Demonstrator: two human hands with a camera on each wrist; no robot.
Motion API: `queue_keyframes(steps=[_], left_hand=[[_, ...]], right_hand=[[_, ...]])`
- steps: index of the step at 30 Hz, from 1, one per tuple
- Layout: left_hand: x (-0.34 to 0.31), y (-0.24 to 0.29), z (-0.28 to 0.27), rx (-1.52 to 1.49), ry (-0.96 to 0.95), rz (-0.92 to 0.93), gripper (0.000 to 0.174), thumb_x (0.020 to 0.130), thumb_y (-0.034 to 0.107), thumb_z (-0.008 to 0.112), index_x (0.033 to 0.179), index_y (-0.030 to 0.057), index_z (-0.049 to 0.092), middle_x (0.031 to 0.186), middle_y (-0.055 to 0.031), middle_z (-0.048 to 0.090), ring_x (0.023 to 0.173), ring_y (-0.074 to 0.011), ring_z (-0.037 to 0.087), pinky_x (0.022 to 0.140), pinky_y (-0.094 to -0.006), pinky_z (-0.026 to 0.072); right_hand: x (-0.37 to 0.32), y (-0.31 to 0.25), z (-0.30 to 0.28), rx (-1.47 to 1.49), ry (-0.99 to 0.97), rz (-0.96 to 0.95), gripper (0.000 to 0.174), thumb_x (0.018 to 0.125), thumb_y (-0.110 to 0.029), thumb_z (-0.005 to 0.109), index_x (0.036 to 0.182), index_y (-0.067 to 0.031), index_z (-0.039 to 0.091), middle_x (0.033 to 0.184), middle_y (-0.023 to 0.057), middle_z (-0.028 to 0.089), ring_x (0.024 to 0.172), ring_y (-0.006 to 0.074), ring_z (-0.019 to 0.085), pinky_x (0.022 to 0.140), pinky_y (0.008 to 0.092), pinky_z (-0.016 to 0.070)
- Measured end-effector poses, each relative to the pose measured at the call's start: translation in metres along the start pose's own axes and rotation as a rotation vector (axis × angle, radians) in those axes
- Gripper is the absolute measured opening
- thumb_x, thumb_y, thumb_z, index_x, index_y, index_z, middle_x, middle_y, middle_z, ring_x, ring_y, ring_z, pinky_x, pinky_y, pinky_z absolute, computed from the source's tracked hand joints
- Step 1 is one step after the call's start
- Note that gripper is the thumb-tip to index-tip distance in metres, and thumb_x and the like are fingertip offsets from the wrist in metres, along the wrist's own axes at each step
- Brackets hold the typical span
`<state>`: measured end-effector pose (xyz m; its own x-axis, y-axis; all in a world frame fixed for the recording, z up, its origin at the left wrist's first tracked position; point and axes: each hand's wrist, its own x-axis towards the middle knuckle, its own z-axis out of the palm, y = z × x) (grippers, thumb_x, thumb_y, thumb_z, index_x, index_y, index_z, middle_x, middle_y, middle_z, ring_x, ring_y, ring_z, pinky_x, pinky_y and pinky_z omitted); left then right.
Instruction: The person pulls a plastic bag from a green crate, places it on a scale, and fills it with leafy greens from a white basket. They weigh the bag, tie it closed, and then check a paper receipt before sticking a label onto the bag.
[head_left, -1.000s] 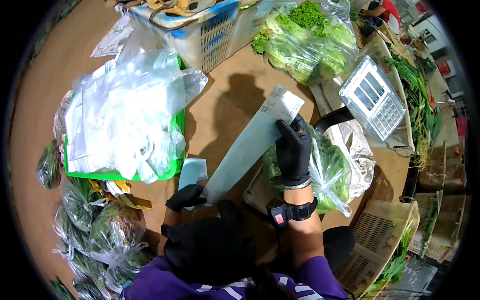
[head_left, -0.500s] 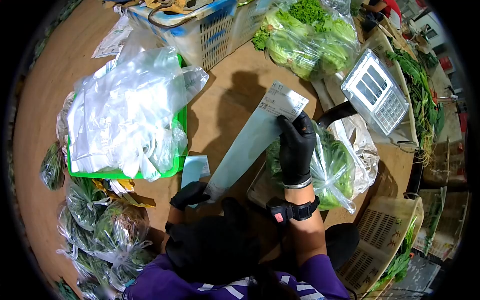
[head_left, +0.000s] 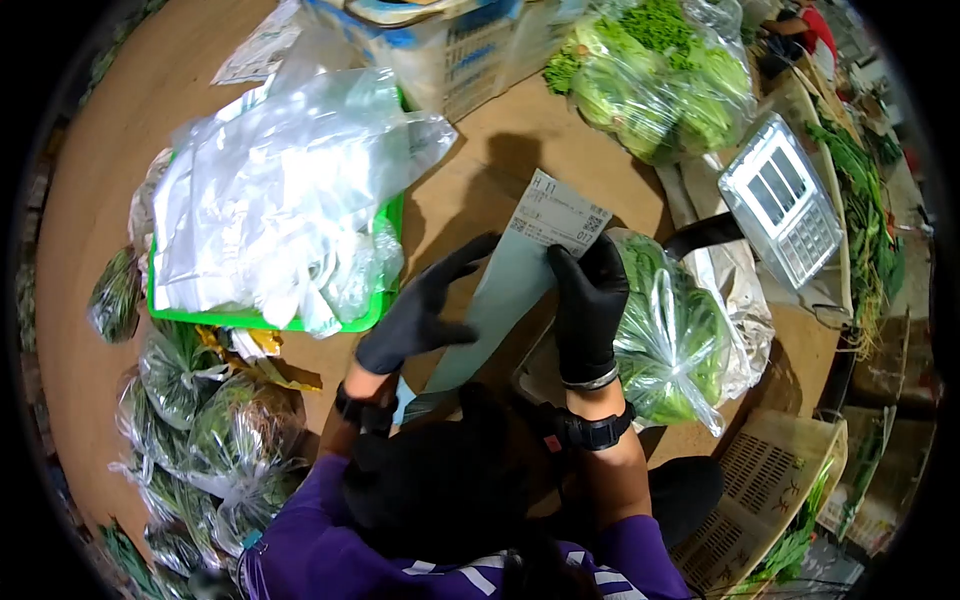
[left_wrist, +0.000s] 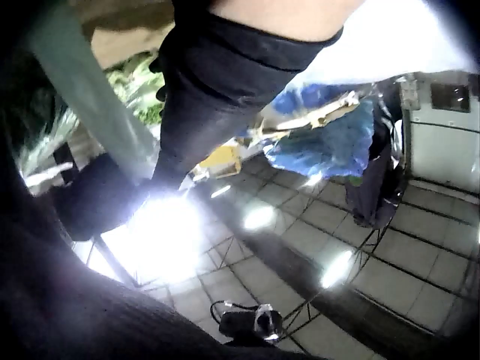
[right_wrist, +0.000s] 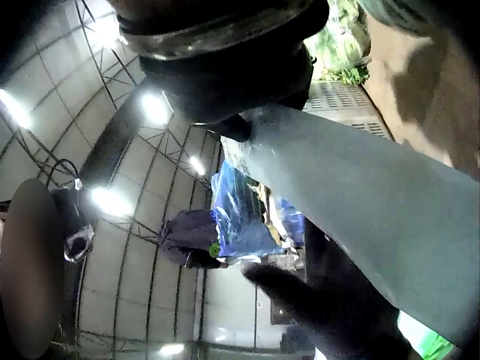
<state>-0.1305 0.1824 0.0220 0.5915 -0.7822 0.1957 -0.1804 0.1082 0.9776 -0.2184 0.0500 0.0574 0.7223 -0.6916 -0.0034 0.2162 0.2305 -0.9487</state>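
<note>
Right hand [head_left: 588, 310]: thumb and fingers brought together, pinching the label strip [head_left: 505, 280] close to its printed end, on the edge nearer the body. Left hand [head_left: 420, 315]: fingers extended, thumb held well away from them, a wide gap between; nothing gripped. Its fingertips and thumb lie at the strip's left edge; contact cannot be told.

Strip: located between the two hands, raised over the table [head_left: 625, 190]. Long axis runs obliquely, from the white printed end just beyond the right fingertips, down and leftward past the left thumb toward the person's body. Printed end points away from the person and a little right; pale blue-green tail points back to the body. Print reads "H 11" at one corner, with "017" at another.

Right of the right fingers, just beside: a bag of greens [head_left: 665, 345]. Farther right and forward: a scale display [head_left: 785, 200]. Well forward of the right fingers: bagged lettuce [head_left: 660, 90]. Left of and forward from the left fingers: a green tray [head_left: 350, 324] heaped with clear plastic bags [head_left: 270, 200]. Behind and left of that hand: bagged vegetables [head_left: 235, 425].
</note>
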Motion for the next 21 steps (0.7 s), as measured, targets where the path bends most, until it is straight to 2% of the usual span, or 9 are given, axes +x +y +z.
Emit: queue_keyframes(steps=[2, 4, 6, 7, 8, 10, 12, 16, 21], left_hand=[[0.001, 0.001, 0.002, 0.018, 0.067, -0.011, 0.047, 0.065, 0.015, 0.068, 0.107, 0.0019, 0.051, 0.102, -0.0121, 0.056, 0.091, -0.0186, 0.053, 0.079, -0.0294, 0.0406], [0.004, 0.003, 0.007, 0.013, 0.177, -0.183, 0.025, 0.070, 0.011, 0.064, 0.092, 0.0002, 0.059, 0.083, -0.0095, 0.062, 0.076, -0.0128, 0.057, 0.070, -0.0263, 0.0435], [0.007, 0.010, 0.012, -0.001, 0.252, -0.105, 0.017, 0.072, 0.010, 0.062, 0.086, -0.0007, 0.059, 0.076, -0.0092, 0.062, 0.068, -0.0098, 0.055, 0.062, -0.0249, 0.0438], [0.006, 0.008, 0.010, 0.023, 0.225, -0.114, 0.018, 0.072, 0.010, 0.062, 0.085, -0.0007, 0.059, 0.076, -0.0098, 0.062, 0.068, -0.0103, 0.055, 0.062, -0.0254, 0.0437], [0.005, 0.006, 0.010, 0.043, 0.197, -0.124, 0.018, 0.072, 0.010, 0.062, 0.085, -0.0007, 0.059, 0.077, -0.0105, 0.062, 0.068, -0.0108, 0.055, 0.062, -0.0259, 0.0436], [0.003, 0.014, 0.005, 0.262, -0.019, -0.096, 0.018, 0.068, 0.009, 0.062, 0.084, 0.0009, 0.058, 0.076, -0.0130, 0.060, 0.068, -0.0244, 0.058, 0.063, -0.0280, 0.0442], [0.001, 0.002, 0.006, 0.285, -0.061, 0.163, 0.019, 0.066, 0.009, 0.063, 0.083, 0.0024, 0.058, 0.074, -0.0131, 0.059, 0.066, -0.0282, 0.056, 0.062, -0.0285, 0.0436], [-0.003, 0.011, 0.005, 0.364, -0.175, -0.078, 0.026, 0.064, 0.009, 0.065, 0.088, 0.0011, 0.058, 0.074, -0.0133, 0.059, 0.066, -0.0221, 0.057, 0.061, -0.0283, 0.0436], [-0.012, 0.002, 0.005, 0.335, -0.128, -0.105, 0.030, 0.063, 0.009, 0.067, 0.089, -0.0030, 0.056, 0.074, -0.0131, 0.059, 0.067, -0.0189, 0.057, 0.061, -0.0278, 0.0438]], right_hand=[[-0.005, 0.003, 0.007, -0.029, -0.021, 0.011, 0.033, 0.070, 0.001, 0.061, 0.102, 0.0022, 0.050, 0.089, 0.0062, 0.058, 0.077, 0.0108, 0.054, 0.069, 0.0227, 0.0434], [-0.005, 0.004, 0.008, -0.257, 0.032, -0.096, 0.049, 0.068, -0.002, 0.064, 0.112, 0.0014, 0.043, 0.099, 0.0107, 0.054, 0.086, 0.0170, 0.053, 0.075, 0.0281, 0.0422], [0.000, -0.003, 0.002, -0.803, 0.204, -0.678, 0.062, 0.065, -0.005, 0.066, 0.119, 0.0000, 0.037, 0.108, 0.0142, 0.049, 0.097, 0.0243, 0.048, 0.083, 0.0340, 0.0378], [-0.006, -0.007, 0.001, -0.927, 0.233, -0.786, 0.059, 0.063, -0.011, 0.068, 0.115, -0.0022, 0.042, 0.108, 0.0155, 0.048, 0.097, 0.0306, 0.046, 0.083, 0.0381, 0.0360], [-0.008, -0.011, 0.001, -0.944, 0.241, -0.784, 0.059, 0.063, -0.011, 0.068, 0.115, -0.0022, 0.042, 0.108, 0.0155, 0.048, 0.097, 0.0306, 0.046, 0.083, 0.0381, 0.0360], [-0.019, -0.015, 0.002, -1.131, -0.236, -0.630, 0.036, 0.066, -0.012, 0.066, 0.098, -0.0032, 0.054, 0.087, 0.0131, 0.057, 0.081, 0.0294, 0.053, 0.073, 0.0346, 0.0404], [-0.018, -0.002, 0.000, -0.897, -0.384, -0.510, 0.017, 0.067, -0.014, 0.063, 0.082, -0.0061, 0.059, 0.075, 0.0124, 0.058, 0.069, 0.0313, 0.054, 0.063, 0.0366, 0.0422], [-0.020, 0.014, -0.015, -0.937, -0.329, -0.394, 0.010, 0.071, -0.015, 0.057, 0.074, -0.0059, 0.059, 0.067, 0.0143, 0.056, 0.061, 0.0310, 0.054, 0.055, 0.0368, 0.0425], [-0.012, 0.002, -0.031, -0.797, -0.292, -0.156, 0.013, 0.071, -0.016, 0.057, 0.074, -0.0034, 0.059, 0.067, 0.0150, 0.057, 0.060, 0.0301, 0.055, 0.053, 0.0325, 0.0433]])
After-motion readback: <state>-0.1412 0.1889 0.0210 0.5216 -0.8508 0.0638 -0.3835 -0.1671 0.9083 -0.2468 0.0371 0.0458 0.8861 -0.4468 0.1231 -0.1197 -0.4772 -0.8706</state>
